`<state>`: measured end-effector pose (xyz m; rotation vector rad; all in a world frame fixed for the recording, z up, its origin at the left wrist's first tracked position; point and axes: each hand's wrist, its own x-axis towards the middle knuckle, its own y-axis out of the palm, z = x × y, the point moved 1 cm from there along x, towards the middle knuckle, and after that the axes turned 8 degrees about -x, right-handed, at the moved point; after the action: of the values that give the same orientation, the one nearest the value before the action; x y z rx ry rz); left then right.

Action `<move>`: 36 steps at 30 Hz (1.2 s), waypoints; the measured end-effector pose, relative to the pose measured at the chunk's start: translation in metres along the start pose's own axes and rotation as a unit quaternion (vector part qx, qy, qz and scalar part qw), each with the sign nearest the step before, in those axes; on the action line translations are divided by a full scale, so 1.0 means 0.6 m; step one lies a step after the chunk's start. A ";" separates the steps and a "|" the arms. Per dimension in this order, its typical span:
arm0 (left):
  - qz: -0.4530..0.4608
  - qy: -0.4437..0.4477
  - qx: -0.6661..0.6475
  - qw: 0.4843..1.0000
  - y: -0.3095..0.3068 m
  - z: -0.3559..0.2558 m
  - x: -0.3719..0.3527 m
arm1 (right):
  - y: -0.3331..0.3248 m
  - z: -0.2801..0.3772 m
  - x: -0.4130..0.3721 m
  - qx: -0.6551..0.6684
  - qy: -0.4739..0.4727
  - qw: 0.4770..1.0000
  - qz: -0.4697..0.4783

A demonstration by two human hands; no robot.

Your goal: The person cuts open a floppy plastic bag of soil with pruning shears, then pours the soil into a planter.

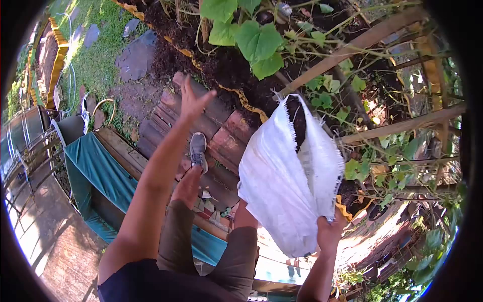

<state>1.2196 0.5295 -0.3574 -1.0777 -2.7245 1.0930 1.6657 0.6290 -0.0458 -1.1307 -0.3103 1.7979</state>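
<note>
A white woven sack (279,186) with frayed edges hangs in front of my legs. Its mouth gapes toward the garden bed, and a dark gap shows between its two sides. My right hand (329,231) is closed on the sack's edge at the lower right. Away from the sack, my left hand (193,102) reaches out over the brick path, its fingers spread and nothing in them.
Dark soil (226,65) with a yellow scalloped border (246,100) lies ahead, under broad-leaved vines (259,40). Wooden poles (352,50) cross the plants at right. A shoe (198,150) stands on the brick path (226,136). Green cloth (103,166) drapes a structure at left.
</note>
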 end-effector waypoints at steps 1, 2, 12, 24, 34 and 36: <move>-0.016 0.008 0.004 1.000 0.014 0.018 0.060 | 0.002 -0.020 0.000 0.018 -0.007 1.000 -0.002; -0.017 0.017 0.014 1.000 0.027 0.020 0.105 | 0.007 -0.030 -0.004 0.045 0.040 0.998 -0.016; -0.025 0.090 0.039 0.995 0.135 0.025 0.232 | 0.024 -0.063 -0.021 0.022 0.171 0.976 -0.133; -0.023 0.004 0.079 0.997 0.148 0.021 0.256 | 0.026 -0.089 -0.018 0.073 0.179 0.977 -0.088; -0.131 -0.131 -0.010 0.983 0.199 -0.017 0.177 | 0.017 -0.123 -0.009 0.113 0.165 0.976 -0.088; -0.178 -0.154 -0.022 0.972 0.213 -0.022 0.149 | 0.016 -0.129 -0.007 0.126 0.162 0.975 -0.083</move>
<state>1.2308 0.6576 -0.4460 -0.4139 -3.0219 1.2263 1.7227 0.6008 -0.0913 -1.1554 0.0180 1.4321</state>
